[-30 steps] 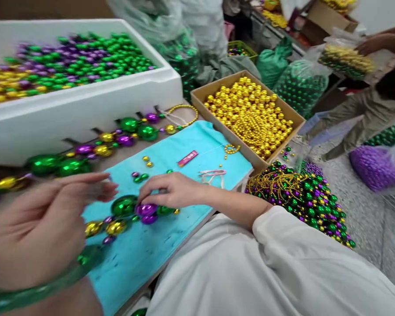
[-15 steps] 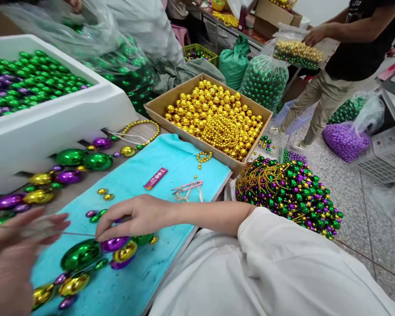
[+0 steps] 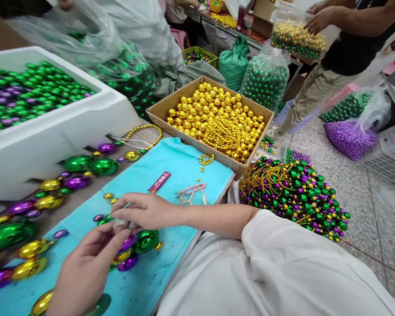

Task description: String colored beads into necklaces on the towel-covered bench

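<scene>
Bead strand (image 3: 49, 202) by foam box (image 3: 85, 120) looks strung; bead cluster (image 3: 138, 243) under my fingers looks part-made, loose gold beads (image 3: 108, 195) unused; cluster sits inside cloth's (image 3: 134, 289) lap-side edge, bunched, no clear heading; strand's long axis follows foam box, looped end toward cardboard box (image 3: 197, 143); my left hand (image 3: 85, 267) meets right hand (image 3: 145, 213), fingertips drawn close, pinch hidden, can't tell what's caught

Flat turquoise cloth (image 3: 141, 287), dark-flecked | shiny rounded beads (image 3: 147, 241) on it: green, purple, gold | rectangular brown cardboard box (image 3: 227, 161) | oblong white foam box (image 3: 52, 136)
</scene>
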`<action>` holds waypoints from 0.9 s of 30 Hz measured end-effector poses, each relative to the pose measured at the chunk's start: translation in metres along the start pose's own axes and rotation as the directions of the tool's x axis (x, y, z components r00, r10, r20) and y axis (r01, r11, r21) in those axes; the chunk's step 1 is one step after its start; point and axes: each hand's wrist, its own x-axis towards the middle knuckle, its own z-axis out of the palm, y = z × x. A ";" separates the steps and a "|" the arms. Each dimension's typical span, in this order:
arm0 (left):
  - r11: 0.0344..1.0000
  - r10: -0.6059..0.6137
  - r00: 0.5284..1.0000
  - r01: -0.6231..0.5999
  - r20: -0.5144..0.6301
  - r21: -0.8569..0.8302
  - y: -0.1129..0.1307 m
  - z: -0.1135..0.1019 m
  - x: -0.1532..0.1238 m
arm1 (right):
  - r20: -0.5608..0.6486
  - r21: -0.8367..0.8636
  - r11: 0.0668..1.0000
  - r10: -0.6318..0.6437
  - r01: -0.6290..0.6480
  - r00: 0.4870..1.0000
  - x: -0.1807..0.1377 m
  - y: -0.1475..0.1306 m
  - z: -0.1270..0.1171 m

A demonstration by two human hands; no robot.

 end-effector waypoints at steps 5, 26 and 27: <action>0.983 -0.033 0.998 0.043 0.060 -0.179 0.021 0.006 -0.015 | 0.023 0.081 0.990 0.112 -0.113 0.993 -0.017 -0.015 0.004; 0.970 0.241 0.937 -0.233 0.252 -0.062 -0.031 0.013 -0.048 | 0.023 0.020 0.921 -0.390 0.390 0.920 -0.049 -0.103 0.014; 0.972 0.233 0.935 -0.225 0.269 -0.059 -0.033 0.012 -0.050 | -0.002 0.024 0.900 -0.435 0.435 0.900 -0.048 -0.109 0.010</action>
